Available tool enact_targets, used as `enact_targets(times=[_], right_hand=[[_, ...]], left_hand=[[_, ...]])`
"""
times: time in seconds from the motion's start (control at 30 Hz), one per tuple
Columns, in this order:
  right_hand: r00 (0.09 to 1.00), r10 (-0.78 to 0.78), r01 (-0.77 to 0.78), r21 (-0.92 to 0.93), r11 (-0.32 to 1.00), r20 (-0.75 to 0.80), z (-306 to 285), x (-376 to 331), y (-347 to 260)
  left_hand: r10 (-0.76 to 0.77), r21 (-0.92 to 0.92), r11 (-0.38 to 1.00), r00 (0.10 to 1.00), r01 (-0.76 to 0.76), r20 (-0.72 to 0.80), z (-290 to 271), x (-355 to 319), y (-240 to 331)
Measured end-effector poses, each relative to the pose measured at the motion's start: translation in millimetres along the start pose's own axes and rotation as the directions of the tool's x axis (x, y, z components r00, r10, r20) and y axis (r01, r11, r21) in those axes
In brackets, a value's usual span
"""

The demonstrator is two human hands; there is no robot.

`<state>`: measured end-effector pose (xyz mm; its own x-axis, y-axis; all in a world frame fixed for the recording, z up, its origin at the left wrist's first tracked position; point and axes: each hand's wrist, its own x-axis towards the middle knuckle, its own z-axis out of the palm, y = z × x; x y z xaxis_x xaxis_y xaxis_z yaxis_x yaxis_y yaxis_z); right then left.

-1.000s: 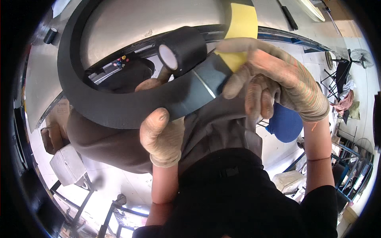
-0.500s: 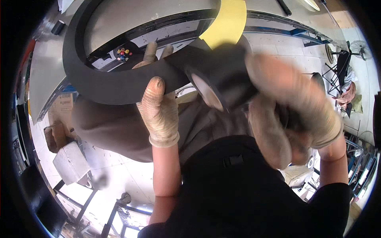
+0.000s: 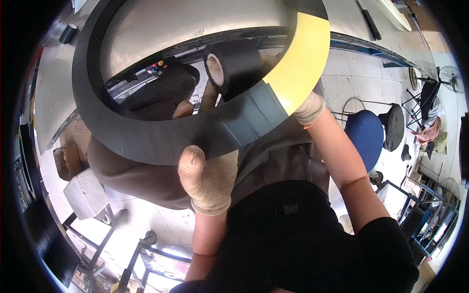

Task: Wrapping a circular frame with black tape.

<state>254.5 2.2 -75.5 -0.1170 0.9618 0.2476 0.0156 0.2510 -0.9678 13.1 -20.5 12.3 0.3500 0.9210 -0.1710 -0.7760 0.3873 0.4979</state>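
A large flat ring (image 3: 132,139), mostly black with one bare yellow stretch (image 3: 303,63), lies tilted over my lap. Glossy black tape (image 3: 254,117) wraps it beside the yellow part. My left hand (image 3: 207,178), in a beige knit glove, clasps the ring's near edge, thumb on top and fingertips showing inside the opening. From below, my gloved right hand (image 3: 311,108) reaches behind the yellow stretch. Part of its glove shows beside a wide roll of black tape (image 3: 239,66) inside the ring. The right fingers are mostly hidden, but they appear closed on that roll.
Beyond the ring stands a metal-topped table (image 3: 195,19), with a small black roll (image 3: 68,33) at its left and a black-handled tool (image 3: 371,24) at its right. A blue stool (image 3: 364,139) stands to the right. Cardboard (image 3: 68,161) lies at the left.
My right hand and the tape roll have gone from the ring's near right side to beneath and inside it. The ring has shifted, showing more yellow; my left hand still holds it, slightly nearer me.
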Motion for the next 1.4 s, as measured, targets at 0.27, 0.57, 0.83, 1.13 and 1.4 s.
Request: enact_targets(times=[0.27, 0.57, 0.83, 1.13, 1.4], right_hand=[[0.846, 0.516, -0.521, 0.414, 0.747, 0.133, -26, -20, -182], [0.749, 0.536, -0.662, 0.399, 0.635, 0.39, 33, 78, -183], [0.345, 0.917, -0.926, 0.231, 0.298, 0.198, 62, -16, -193], [0.958, 0.283, -0.285, 0.073, 0.956, 0.035, 23, 10, -17], [0.912, 0.358, -0.41, 0.412, 0.814, 0.199, -19, -20, -72]], left_hand=[[0.133, 0.162, 0.979, 0.99, -0.126, -0.035, 16, 5, -24], [0.155, 0.109, 0.981, 0.985, -0.163, 0.08, 7, 18, -15], [0.241, 0.139, 0.958, 0.967, -0.251, 0.083, -1, 33, -7], [0.18, 0.239, 0.955, 0.984, -0.176, 0.004, -18, 16, 4], [0.015, -0.114, 0.993, 0.991, -0.03, -0.133, 6, 6, -5]])
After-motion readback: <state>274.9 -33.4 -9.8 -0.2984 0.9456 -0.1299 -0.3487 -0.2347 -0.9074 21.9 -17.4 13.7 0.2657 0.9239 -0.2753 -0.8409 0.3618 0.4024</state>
